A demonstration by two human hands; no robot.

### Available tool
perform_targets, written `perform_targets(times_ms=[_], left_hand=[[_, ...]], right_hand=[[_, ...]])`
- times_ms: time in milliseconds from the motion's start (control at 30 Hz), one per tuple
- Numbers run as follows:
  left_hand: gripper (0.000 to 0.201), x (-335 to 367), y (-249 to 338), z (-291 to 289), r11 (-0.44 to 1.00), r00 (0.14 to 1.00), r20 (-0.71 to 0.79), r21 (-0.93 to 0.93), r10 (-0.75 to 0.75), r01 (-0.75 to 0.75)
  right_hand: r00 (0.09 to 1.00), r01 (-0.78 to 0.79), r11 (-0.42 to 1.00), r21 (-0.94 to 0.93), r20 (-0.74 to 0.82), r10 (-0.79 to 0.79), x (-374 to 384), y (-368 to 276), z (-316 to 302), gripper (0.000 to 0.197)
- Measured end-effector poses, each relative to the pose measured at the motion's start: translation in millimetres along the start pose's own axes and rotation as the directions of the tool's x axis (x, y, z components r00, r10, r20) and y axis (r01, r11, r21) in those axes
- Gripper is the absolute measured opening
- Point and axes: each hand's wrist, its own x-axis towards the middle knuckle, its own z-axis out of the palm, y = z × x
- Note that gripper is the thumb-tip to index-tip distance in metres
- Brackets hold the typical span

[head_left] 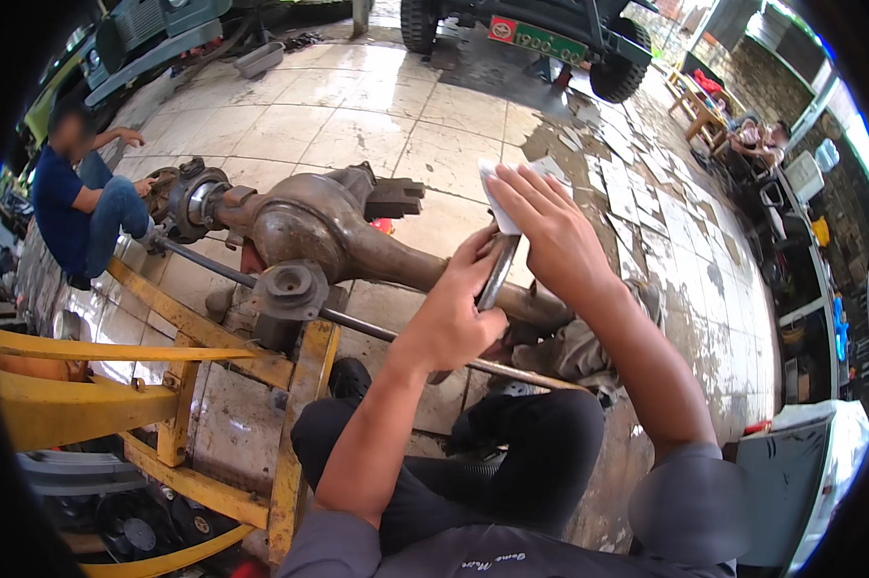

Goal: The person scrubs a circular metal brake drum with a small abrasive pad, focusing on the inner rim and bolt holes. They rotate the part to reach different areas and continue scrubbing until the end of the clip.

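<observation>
Bar (497, 274) in our left hand (453, 320)

Those fingers wrap it; our right hand (550, 226) lies flat-fingered over a white sheet (505, 222) at twelve. Axle housing (304, 226) sits between nine and ten, yellow frame (304, 414) edge at eight, open tiles (386, 91) at eleven.

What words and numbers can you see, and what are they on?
I won't copy any out, but here is where they are:
White numbers: on the red-and-green plate of the parked car.
Slanted pale letters: across the front of the dark shirt.
I can't make out any other writing clearly.
</observation>
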Motion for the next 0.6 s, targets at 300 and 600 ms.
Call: perform_targets(times_ms=[300, 600], left_hand=[[0.078, 1.3, 5.3, 12.7, 1.0, 0.998, 0.061, -0.017, 0.02, -0.019], [0.077, -1.2, 2.2, 2.4, 0.996, 0.998, 0.048, -0.079, -0.031, 0.035]], right_hand=[[0.992, -0.102, 0.991, 0.081, -0.069, 0.108, -34.9, -5.7, 7.5, 0.071], [0.99, -0.105, 0.994, 0.041, -0.085, 0.108, -35.8, -14.7, 11.7, 0.064]])
